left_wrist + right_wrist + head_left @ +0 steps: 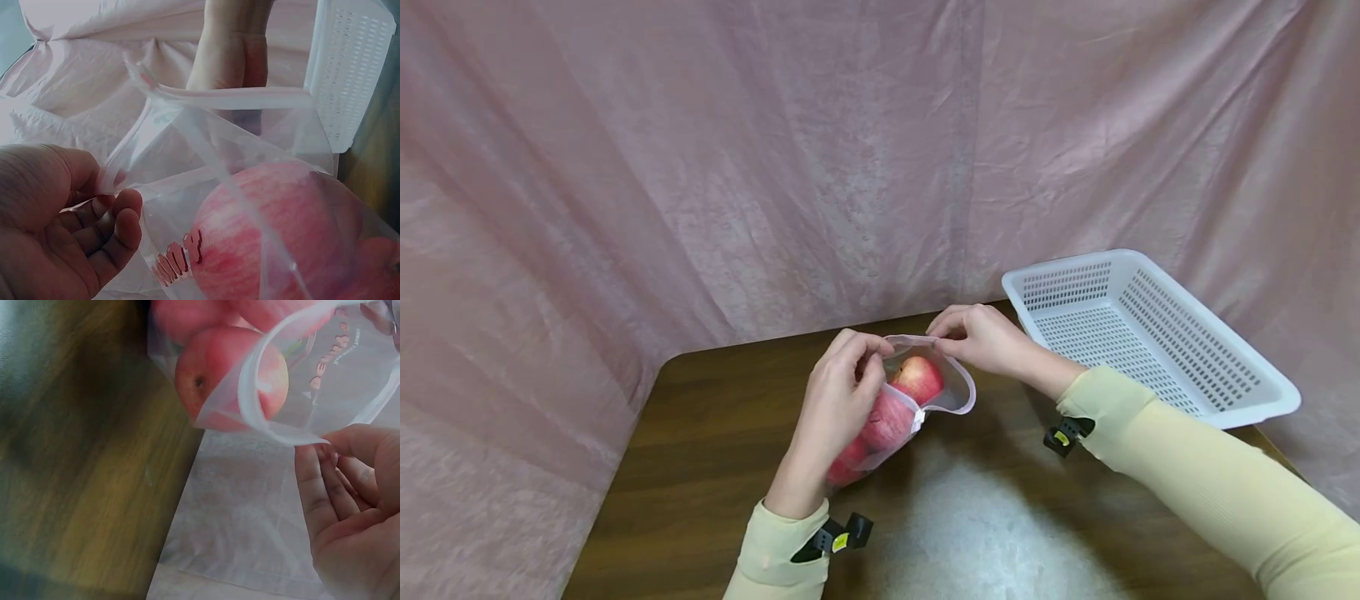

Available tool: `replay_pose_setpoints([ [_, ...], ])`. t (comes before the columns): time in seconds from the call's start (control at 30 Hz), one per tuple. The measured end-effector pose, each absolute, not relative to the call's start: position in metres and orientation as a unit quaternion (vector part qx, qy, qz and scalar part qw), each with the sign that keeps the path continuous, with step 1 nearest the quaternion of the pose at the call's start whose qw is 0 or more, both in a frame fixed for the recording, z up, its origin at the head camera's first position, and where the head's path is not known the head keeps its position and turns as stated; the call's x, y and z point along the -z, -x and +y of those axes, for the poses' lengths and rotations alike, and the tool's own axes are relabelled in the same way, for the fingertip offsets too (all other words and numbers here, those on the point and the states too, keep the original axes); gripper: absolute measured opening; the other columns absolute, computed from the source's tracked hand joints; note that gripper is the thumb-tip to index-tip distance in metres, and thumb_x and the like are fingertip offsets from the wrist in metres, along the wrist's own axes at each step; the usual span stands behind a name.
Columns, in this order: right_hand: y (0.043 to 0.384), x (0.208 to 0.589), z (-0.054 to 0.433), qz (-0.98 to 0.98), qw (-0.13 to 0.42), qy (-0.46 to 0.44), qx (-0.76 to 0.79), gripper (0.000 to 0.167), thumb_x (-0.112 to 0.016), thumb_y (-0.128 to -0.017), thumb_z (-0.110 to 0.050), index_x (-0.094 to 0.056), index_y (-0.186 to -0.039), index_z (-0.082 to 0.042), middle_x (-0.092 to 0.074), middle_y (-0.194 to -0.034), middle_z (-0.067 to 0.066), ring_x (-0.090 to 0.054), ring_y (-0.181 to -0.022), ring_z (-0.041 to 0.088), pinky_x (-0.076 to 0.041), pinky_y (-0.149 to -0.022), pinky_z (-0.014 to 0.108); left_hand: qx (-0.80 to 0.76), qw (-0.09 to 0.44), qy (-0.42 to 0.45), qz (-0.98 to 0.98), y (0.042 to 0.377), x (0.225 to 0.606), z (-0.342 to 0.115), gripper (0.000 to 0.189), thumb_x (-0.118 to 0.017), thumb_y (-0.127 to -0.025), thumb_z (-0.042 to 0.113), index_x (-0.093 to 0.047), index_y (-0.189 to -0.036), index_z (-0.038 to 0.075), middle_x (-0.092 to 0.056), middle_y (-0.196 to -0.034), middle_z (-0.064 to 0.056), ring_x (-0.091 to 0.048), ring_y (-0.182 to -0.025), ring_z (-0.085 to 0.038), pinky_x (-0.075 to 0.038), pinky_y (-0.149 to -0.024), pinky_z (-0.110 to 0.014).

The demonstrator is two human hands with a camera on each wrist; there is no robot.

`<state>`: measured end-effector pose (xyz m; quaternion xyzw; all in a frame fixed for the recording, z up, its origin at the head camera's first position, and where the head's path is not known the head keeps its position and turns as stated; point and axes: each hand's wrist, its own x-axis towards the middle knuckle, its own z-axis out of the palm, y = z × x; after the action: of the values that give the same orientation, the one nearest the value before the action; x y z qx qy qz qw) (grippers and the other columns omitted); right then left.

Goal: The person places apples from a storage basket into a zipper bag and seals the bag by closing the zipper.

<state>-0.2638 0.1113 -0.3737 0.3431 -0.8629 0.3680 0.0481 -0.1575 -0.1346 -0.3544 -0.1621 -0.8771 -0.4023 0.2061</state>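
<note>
A sheer white mesh bag (957, 398) with a pale bound rim stands mouth-up over the table, several red apples (919, 379) inside it. At the left of the mouth, my left hand (842, 392) pinches the rim between thumb and fingers; the left wrist view shows this pinch (103, 181) close up, beside reddish print on the mesh. My right hand (988, 337) pinches the opposite side of the rim, its thumb and fingertips meeting on the edge in the right wrist view. Between both hands the mouth gapes, and one apple (231, 378) shows near it.
A white perforated plastic basket (1240, 367) sits at the table's right side, beyond my right forearm. The brown wooden table (700, 433) carries everything. Pink cloth (850, 167) hangs behind and along the sides.
</note>
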Motion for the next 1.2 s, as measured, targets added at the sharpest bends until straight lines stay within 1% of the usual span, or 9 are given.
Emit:
replay_pose_setpoints([
  [0.1,0.264,0.37,0.112,-0.864,0.044,-0.326,-0.38,0.01,-0.079,-0.096,-0.007,-0.087,-0.1,-0.011,-0.081,-0.106,-0.001,-0.075,-0.104,0.022,-0.056,-0.091,0.046,0.399,0.202,0.165,-0.879,0.157,0.353,-0.136,0.02,-0.062,-0.104,0.0,-0.079,-0.108,0.01,-0.067,-0.107,0.001,-0.057,-0.085,-0.016,-0.051,-0.076,-0.035],
  [0.27,0.265,0.363,0.115,-0.865,0.014,-0.267,-0.424,0.011,-0.075,-0.097,-0.008,-0.085,-0.101,-0.007,-0.081,-0.09,-0.003,-0.074,-0.087,0.014,-0.054,-0.079,0.028,0.394,0.206,0.171,-0.879,0.155,0.353,-0.134,0.018,-0.065,-0.103,0.002,-0.079,-0.107,0.011,-0.068,-0.107,0.001,-0.058,-0.086,-0.016,-0.053,-0.077,-0.035],
  [0.37,0.266,0.361,0.117,-0.857,-0.009,-0.237,-0.458,0.014,-0.071,-0.098,-0.006,-0.083,-0.104,-0.002,-0.08,-0.083,0.001,-0.075,-0.078,0.016,-0.053,-0.07,0.023,0.39,0.205,0.178,-0.88,0.154,0.355,-0.132,0.017,-0.067,-0.101,0.002,-0.08,-0.108,0.011,-0.067,-0.108,0.001,-0.059,-0.089,-0.016,-0.054,-0.08,-0.036],
  [0.47,0.266,0.361,0.118,-0.851,-0.015,-0.214,-0.479,0.014,-0.069,-0.099,-0.005,-0.082,-0.104,0.0,-0.08,-0.085,0.006,-0.076,-0.075,0.02,-0.053,-0.065,0.023,0.382,0.194,0.182,-0.885,0.151,0.358,-0.132,0.019,-0.067,-0.101,0.001,-0.08,-0.11,0.011,-0.065,-0.108,0.001,-0.059,-0.09,-0.015,-0.055,-0.081,-0.036],
  [0.57,0.266,0.361,0.12,-0.844,-0.024,-0.19,-0.501,0.016,-0.067,-0.101,-0.005,-0.079,-0.107,0.005,-0.081,-0.092,0.012,-0.078,-0.077,0.022,-0.055,-0.068,0.023,0.371,0.184,0.185,-0.891,0.147,0.36,-0.132,0.02,-0.067,-0.101,0.002,-0.081,-0.113,0.012,-0.063,-0.106,0.002,-0.058,-0.089,-0.015,-0.054,-0.079,-0.035],
  [0.7,0.267,0.361,0.125,-0.827,-0.041,-0.159,-0.537,0.019,-0.066,-0.103,-0.003,-0.075,-0.112,0.011,-0.08,-0.098,0.018,-0.08,-0.083,0.023,-0.06,-0.078,0.024,0.362,0.179,0.186,-0.896,0.141,0.362,-0.132,0.02,-0.069,-0.101,0.003,-0.08,-0.113,0.014,-0.062,-0.105,0.003,-0.059,-0.088,-0.016,-0.053,-0.077,-0.034],
  [0.87,0.266,0.36,0.129,-0.799,-0.056,-0.135,-0.584,0.019,-0.063,-0.104,0.0,-0.073,-0.115,0.013,-0.078,-0.104,0.022,-0.078,-0.081,0.013,-0.064,-0.084,0.03,0.361,0.173,0.194,-0.896,0.136,0.364,-0.133,0.02,-0.069,-0.1,0.003,-0.079,-0.114,0.014,-0.061,-0.104,0.003,-0.059,-0.087,-0.016,-0.053,-0.074,-0.033],
  [1.07,0.263,0.357,0.129,-0.784,-0.056,-0.114,-0.607,0.021,-0.062,-0.103,0.001,-0.072,-0.118,0.013,-0.077,-0.109,0.023,-0.076,-0.08,0.008,-0.063,-0.085,0.028,0.364,0.156,0.21,-0.894,0.129,0.365,-0.133,0.018,-0.072,-0.102,0.007,-0.078,-0.117,0.014,-0.061,-0.108,0.004,-0.06,-0.09,-0.011,-0.056,-0.077,-0.032],
  [1.2,0.261,0.356,0.13,-0.78,-0.053,-0.103,-0.615,0.023,-0.061,-0.105,0.0,-0.07,-0.12,0.014,-0.076,-0.117,0.026,-0.077,-0.084,0.008,-0.062,-0.094,0.035,0.37,0.135,0.228,-0.891,0.122,0.367,-0.133,0.02,-0.073,-0.103,0.011,-0.077,-0.123,0.015,-0.062,-0.115,0.005,-0.063,-0.094,-0.009,-0.06,-0.082,-0.033],
])
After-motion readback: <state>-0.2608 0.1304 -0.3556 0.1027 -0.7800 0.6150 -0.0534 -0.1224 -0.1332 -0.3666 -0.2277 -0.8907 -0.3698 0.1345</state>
